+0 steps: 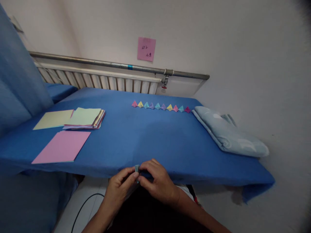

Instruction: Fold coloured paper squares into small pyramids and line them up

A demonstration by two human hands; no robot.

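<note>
Just over the front edge of the blue-covered table, my left hand [122, 183] pinches a small folded piece of greenish-blue paper [137, 168] between thumb and fingers. From the other side my right hand [157, 181] has its thumb and fingers closed at the same paper, which is partly hidden by the fingertips. Toward the back of the table stands a row of several small folded paper shapes [157, 106] in pink, yellow, teal and purple.
On the left lie a stack of coloured paper [84, 116], a pale yellow sheet [52, 119] and pink sheets [63, 146]. A folded light-blue blanket [228, 132] rests on the right. Behind are a radiator [116, 83], a metal pipe [104, 64] and a pink note [146, 49].
</note>
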